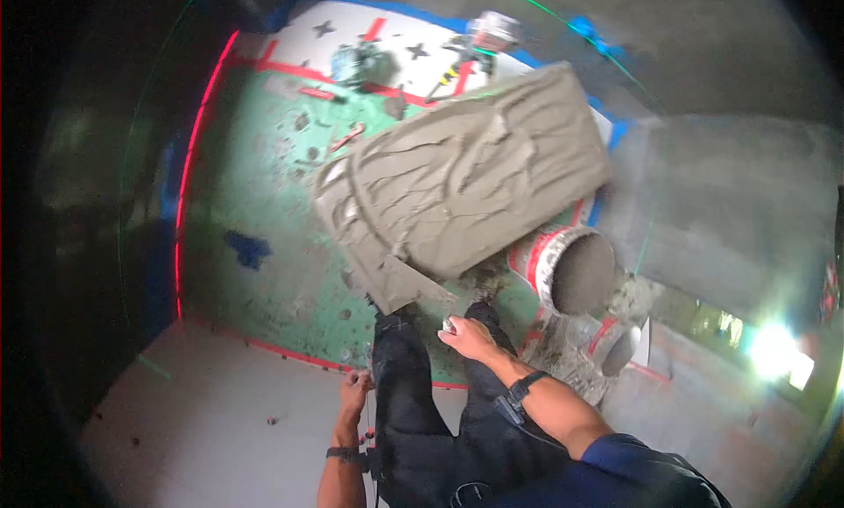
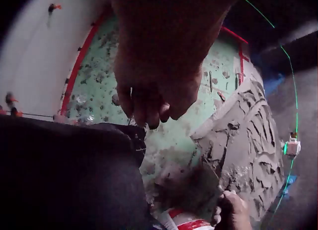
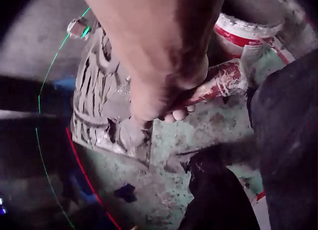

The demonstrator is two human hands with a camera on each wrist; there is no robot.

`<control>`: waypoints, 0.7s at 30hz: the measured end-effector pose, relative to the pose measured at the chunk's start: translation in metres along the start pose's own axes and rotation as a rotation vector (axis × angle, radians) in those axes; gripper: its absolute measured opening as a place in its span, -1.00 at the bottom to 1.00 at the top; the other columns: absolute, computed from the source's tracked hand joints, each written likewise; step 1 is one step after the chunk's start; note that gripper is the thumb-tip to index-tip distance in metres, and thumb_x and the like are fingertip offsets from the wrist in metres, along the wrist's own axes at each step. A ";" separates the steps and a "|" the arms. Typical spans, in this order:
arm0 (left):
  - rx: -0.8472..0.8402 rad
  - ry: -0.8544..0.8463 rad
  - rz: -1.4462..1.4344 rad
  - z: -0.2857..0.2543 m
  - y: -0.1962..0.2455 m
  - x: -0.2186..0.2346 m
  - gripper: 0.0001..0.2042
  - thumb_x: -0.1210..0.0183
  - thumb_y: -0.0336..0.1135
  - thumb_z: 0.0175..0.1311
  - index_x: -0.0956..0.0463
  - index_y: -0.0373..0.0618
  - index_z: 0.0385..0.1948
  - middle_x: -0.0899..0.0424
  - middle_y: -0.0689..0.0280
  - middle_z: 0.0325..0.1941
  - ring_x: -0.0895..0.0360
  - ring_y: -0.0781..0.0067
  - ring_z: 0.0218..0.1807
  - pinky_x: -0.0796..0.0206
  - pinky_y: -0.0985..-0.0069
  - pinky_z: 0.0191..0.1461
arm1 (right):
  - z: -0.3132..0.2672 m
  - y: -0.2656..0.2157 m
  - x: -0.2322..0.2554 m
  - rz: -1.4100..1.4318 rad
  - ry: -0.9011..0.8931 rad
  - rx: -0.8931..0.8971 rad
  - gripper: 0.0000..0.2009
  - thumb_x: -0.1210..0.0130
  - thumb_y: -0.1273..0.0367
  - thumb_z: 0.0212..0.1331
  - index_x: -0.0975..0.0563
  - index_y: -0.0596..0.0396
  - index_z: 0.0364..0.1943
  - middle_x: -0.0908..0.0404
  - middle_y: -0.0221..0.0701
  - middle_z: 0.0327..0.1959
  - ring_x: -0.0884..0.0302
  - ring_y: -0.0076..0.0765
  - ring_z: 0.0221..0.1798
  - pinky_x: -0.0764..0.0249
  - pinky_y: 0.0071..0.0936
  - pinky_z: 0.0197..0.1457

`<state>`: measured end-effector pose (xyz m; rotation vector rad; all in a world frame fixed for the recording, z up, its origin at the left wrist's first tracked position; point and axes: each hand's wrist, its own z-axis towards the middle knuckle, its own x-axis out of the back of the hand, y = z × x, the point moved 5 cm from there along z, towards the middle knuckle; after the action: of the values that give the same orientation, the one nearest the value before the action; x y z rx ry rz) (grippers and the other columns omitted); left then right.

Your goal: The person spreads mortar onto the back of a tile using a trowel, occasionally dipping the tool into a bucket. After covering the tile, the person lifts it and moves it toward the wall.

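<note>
My right hand (image 1: 470, 339) grips a trowel by its red, mortar-smeared handle (image 3: 221, 85). The trowel's grey-coated blade (image 1: 403, 285) lies at the near left corner of a large slab (image 1: 475, 169), overlapping its edge in the head view. Grey mortar covers the slab's top in uneven ridges and swirls. In the right wrist view, my fingers wrap the handle and partly hide it. My left hand (image 1: 354, 390) hangs beside my left leg, its fingers loosely bent and holding nothing. In the left wrist view the left fingers (image 2: 152, 113) point down over the green floor.
A bucket (image 1: 545, 260) of grey mix stands right of the slab, with a smaller container (image 1: 615, 348) nearer me. Beyond the slab are a laser level (image 1: 494, 31), a greenish bundle (image 1: 360, 64) and red-handled tools (image 1: 347, 137). Red tape borders the green floor (image 1: 264, 191).
</note>
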<state>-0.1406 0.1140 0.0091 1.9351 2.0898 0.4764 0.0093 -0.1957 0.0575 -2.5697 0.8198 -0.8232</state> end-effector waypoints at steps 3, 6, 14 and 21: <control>0.003 -0.028 0.004 -0.006 0.018 -0.007 -0.77 -0.12 -0.30 0.34 -0.41 -0.12 -0.55 -0.44 0.41 -0.60 -0.36 0.59 -0.54 -0.31 0.51 -0.39 | -0.007 0.048 0.029 0.133 0.176 -0.100 -0.63 -0.08 0.04 0.11 -0.50 0.10 -0.39 -0.61 -0.08 -0.40 -0.56 0.16 -0.26 -0.43 -0.04 -0.20; -0.010 -0.060 0.051 0.001 0.025 -0.012 -0.79 -0.11 -0.34 0.34 -0.42 -0.14 -0.54 -0.44 0.41 -0.59 -0.36 0.60 -0.54 -0.31 0.50 -0.40 | -0.004 0.115 0.053 0.328 0.388 -0.169 -0.61 -0.12 0.06 0.10 -0.50 0.17 -0.38 -0.60 -0.10 -0.45 -0.58 0.10 -0.33 -0.45 -0.13 -0.24; -0.070 -0.145 0.364 0.012 0.060 -0.068 -0.72 -0.11 -0.22 0.34 -0.42 -0.23 -0.51 -0.44 0.39 -0.58 -0.38 0.52 -0.53 -0.29 0.44 -0.40 | -0.008 0.208 0.100 0.507 0.601 -0.200 -0.71 -0.16 0.17 0.16 -0.44 0.11 -0.40 -0.43 -0.49 -0.67 -0.34 -0.55 -0.68 -0.30 -0.46 -0.61; -0.150 -0.184 0.741 -0.006 0.096 -0.135 -0.63 -0.14 -0.08 0.27 -0.44 -0.27 -0.49 -0.47 0.32 -0.54 -0.32 0.48 -0.45 -0.21 0.37 -0.35 | -0.095 0.281 0.117 1.378 0.686 -0.360 -0.84 -0.14 0.29 0.19 -0.47 0.07 -0.38 -0.37 -0.59 -0.59 -0.26 -0.66 -0.61 -0.21 -0.63 -0.60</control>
<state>-0.0436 -0.0143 0.0485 2.4986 1.1382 0.5395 -0.0900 -0.4990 0.0543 -1.1896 2.5927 -1.0140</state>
